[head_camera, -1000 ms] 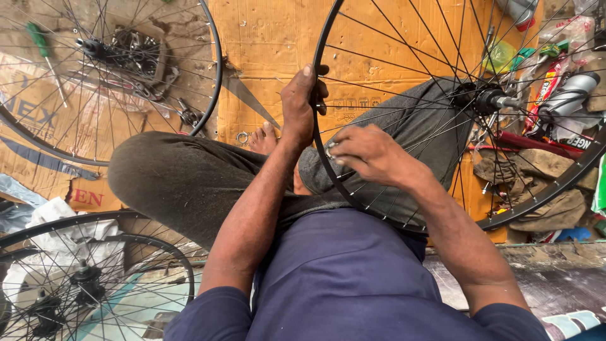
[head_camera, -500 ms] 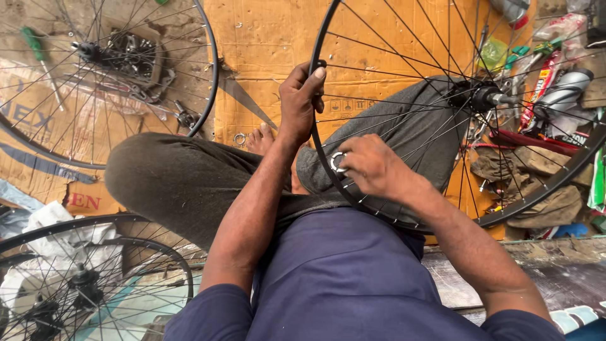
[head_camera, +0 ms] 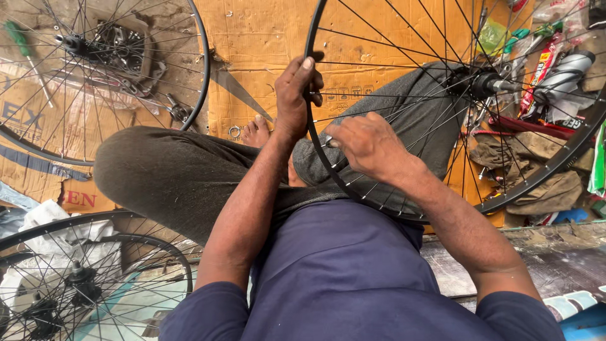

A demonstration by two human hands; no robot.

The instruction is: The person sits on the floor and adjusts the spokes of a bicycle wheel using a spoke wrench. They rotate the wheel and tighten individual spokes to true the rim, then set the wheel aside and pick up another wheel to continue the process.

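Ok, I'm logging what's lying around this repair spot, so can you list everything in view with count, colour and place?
held wheel: one, black rim with silver spokes, upright over the lap, right of centre
hub: one, dark, middle of the held wheel
second wheel: one, black rim, flat on the floor, upper left
more wheels: at least two, black, lower left
cardboard: sheets, orange-brown, covering the floor
screwdriver: one, green handle, far upper left
washers: a couple, silver, by the bare foot
tools and packets: a mixed pile, upper right
left hand: grips the held wheel's rim
right hand: fingers closed around something small and silver at the spokes
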